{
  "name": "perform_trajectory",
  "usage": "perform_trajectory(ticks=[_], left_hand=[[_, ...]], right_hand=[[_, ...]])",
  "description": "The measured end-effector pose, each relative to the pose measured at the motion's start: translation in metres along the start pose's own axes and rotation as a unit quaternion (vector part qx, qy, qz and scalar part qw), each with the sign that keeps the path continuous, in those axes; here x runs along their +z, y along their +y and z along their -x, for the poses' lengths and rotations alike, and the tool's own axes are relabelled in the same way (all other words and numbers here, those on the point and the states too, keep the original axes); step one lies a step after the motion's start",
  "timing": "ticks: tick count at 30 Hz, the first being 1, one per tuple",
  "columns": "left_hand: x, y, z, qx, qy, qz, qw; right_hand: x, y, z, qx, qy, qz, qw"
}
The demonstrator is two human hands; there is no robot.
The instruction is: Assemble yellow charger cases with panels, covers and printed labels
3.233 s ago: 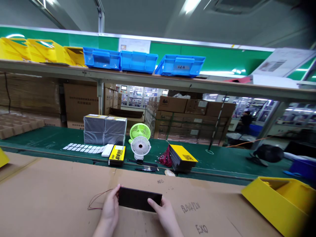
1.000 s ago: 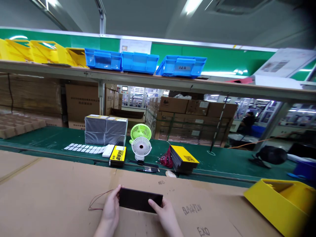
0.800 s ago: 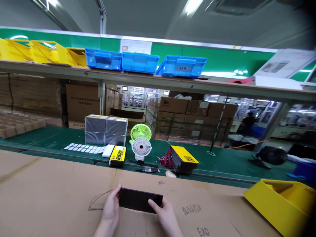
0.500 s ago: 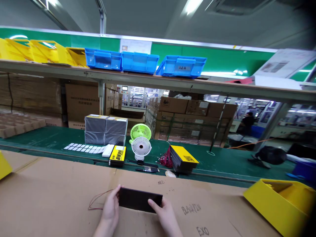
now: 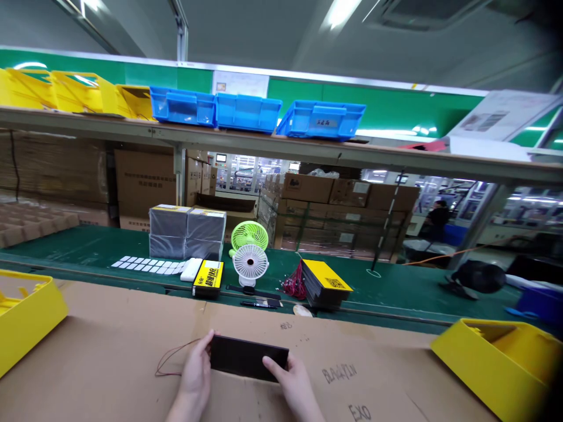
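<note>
A flat black rectangular panel [image 5: 244, 356] is held between both hands, just above the cardboard-covered bench [image 5: 118, 328]. My left hand [image 5: 196, 370] grips its left end, with the thumb at the upper corner. At the right end, my right hand [image 5: 294, 381] holds it, the thumb lying on its face. Thin reddish wires [image 5: 163, 363] loop out to the left of my left hand. Beyond the cardboard stand a white fan [image 5: 250, 262], a green fan [image 5: 249, 234], a yellow-topped box [image 5: 209, 276] and a stack of yellow-topped pieces [image 5: 328, 280] beside red wires [image 5: 295, 284].
Yellow bins sit at the left [image 5: 30, 328] and right [image 5: 488, 363] of the cardboard. Grey wrapped blocks [image 5: 187, 231] and white stickers [image 5: 147, 265] lie on the green surface. Blue bins [image 5: 248, 111] line the shelf above. A person [image 5: 440, 217] is far back right.
A yellow bin at the left edge now shows much more of itself, further into view. Both hands and the black panel have hardly moved.
</note>
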State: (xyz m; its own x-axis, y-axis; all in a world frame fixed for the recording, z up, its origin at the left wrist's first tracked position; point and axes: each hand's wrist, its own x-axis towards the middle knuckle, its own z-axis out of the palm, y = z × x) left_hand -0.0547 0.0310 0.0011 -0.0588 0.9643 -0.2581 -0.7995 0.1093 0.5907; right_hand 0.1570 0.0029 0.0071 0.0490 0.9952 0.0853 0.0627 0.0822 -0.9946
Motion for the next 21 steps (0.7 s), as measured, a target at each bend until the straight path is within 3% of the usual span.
perform_trajectory(ticks=[13,21], left_hand=[[0.0013,0.0002,0.0019,0.008,0.009,-0.024,1.0],[0.0042,0.0051,0.0102,0.027,-0.009,-0.144,0.989]], right_hand=[[0.0009,0.0013,-0.0012,0.002,0.014,0.003,1.0],[0.003,-0.0048,0.0066,-0.009,0.013,0.033,0.999]])
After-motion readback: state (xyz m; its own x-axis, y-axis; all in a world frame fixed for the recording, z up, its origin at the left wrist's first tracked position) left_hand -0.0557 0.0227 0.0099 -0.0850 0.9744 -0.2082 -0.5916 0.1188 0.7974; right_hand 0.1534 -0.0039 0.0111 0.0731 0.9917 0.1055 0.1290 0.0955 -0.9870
